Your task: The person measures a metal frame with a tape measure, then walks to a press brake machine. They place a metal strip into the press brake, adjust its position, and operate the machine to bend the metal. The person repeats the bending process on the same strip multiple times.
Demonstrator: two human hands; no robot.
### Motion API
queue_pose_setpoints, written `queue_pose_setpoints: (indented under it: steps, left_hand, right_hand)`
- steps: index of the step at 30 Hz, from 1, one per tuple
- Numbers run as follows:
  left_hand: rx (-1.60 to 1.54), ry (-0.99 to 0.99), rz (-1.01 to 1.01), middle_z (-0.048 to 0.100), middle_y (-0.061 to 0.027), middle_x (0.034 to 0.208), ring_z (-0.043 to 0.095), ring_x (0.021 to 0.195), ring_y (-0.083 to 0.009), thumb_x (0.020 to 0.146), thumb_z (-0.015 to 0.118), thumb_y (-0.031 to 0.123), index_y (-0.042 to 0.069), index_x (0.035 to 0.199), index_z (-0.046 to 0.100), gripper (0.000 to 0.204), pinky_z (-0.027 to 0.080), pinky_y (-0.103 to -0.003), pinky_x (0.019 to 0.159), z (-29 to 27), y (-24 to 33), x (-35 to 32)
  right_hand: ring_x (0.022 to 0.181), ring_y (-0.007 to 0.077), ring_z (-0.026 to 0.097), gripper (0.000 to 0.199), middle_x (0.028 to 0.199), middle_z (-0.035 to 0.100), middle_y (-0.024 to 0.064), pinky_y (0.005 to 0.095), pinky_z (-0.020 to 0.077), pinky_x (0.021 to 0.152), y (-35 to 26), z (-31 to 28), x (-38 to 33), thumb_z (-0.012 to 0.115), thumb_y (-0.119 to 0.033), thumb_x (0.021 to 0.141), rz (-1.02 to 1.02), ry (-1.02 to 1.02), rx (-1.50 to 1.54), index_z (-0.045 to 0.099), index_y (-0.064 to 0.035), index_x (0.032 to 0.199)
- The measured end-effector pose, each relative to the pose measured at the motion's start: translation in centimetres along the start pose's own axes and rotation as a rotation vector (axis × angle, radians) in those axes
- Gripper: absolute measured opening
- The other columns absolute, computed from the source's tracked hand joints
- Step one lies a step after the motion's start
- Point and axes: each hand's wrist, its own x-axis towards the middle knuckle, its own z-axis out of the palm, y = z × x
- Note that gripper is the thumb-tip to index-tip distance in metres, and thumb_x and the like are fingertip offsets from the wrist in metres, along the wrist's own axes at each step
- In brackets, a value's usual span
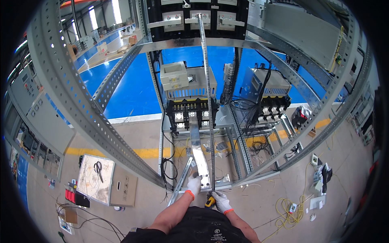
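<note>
My left hand [194, 184], in a white glove with an orange cuff, is closed around the lower end of a long bent silver metal bar [197, 148]. The bar's lower end has holes. Its upper end meets the terminals of a black device [178, 117] low in the frame. My right hand [221, 202], gloved alike, grips a yellow and black tape measure [210, 202] just right of the bar. From it the drawn-out tape blade [206, 69] runs up past the bar to the middle terminal of the upper black device [175, 30].
A perforated metal cabinet frame [117, 148] surrounds the work. Another device [269, 83] with black cables stands at the right. A cardboard box [123, 188] bearing a board and scissors [98, 170] lies on the left. Coiled yellow cable [289, 218] rests on the floor at right.
</note>
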Motion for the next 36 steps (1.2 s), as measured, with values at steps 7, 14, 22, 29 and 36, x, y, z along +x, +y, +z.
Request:
queue_pose_setpoints:
  steps: [7, 14, 22, 29, 36]
  left_hand:
    - [0.026, 0.012, 0.009, 0.074, -0.0104, 0.106, 0.068, 0.086, -0.0198, 0.094, 0.063, 0.01, 0.003, 0.131, 0.069, 0.038, 0.056, -0.035, 0.068, 0.3, -0.3, 0.1]
    - [0.03, 0.012, 0.02, 0.075, -0.01, 0.108, 0.069, 0.089, -0.0193, 0.095, 0.062, 0.01, 0.002, 0.131, 0.069, 0.038, 0.056, -0.034, 0.072, 0.0, -0.7, 0.7]
    - [0.017, 0.043, -0.032, 0.073, -0.0099, 0.111, 0.068, 0.087, -0.0202, 0.094, 0.064, 0.01, 0.001, 0.134, 0.066, 0.041, 0.056, -0.036, 0.064, 0.8, 0.1, -0.1]
    - [-0.004, -0.019, -0.018, 0.073, -0.0116, 0.115, 0.068, 0.091, -0.0206, 0.095, 0.063, 0.009, -0.001, 0.135, 0.064, 0.041, 0.056, -0.035, 0.067, 0.1, -0.2, 0.2]
    - [0.086, -0.002, -0.01, 0.074, -0.016, 0.124, 0.069, 0.111, -0.0251, 0.092, 0.064, 0.013, -0.003, 0.135, 0.066, 0.045, 0.055, -0.037, 0.092, -0.2, -1.8, 1.3]
  right_hand:
    - [0.1, 0.0206, 0.074, 0.034, 0.112, 0.077, 0.0124, 0.033, 0.0594, 0.091, -0.5, -0.1, 0.2, 0.066, -0.021, 0.107, 0.005, -0.004, -0.028, 0.069, 0.0041, 0.129]
    - [0.102, 0.0164, 0.072, 0.037, 0.114, 0.077, 0.011, 0.0291, 0.0565, 0.091, 0.6, -0.6, 1.4, 0.068, -0.023, 0.106, 0.011, 0.034, -0.127, 0.07, 0.0043, 0.13]
    - [0.099, 0.0204, 0.075, 0.031, 0.111, 0.077, 0.012, 0.033, 0.0601, 0.089, 1.2, -1.0, 1.3, 0.067, -0.02, 0.107, -0.006, 0.025, -0.102, 0.069, 0.0038, 0.127]
    - [0.1, 0.0159, 0.073, 0.033, 0.113, 0.079, 0.01, 0.0289, 0.0574, 0.09, 1.0, -0.9, 1.2, 0.067, -0.02, 0.106, 0.004, 0.046, -0.087, 0.071, 0.0036, 0.128]
    - [0.105, 0.0211, 0.074, 0.034, 0.114, 0.077, 0.013, 0.033, 0.0584, 0.094, 0.6, -0.6, 0.7, 0.065, -0.021, 0.107, 0.008, 0.042, -0.096, 0.069, 0.0042, 0.129]
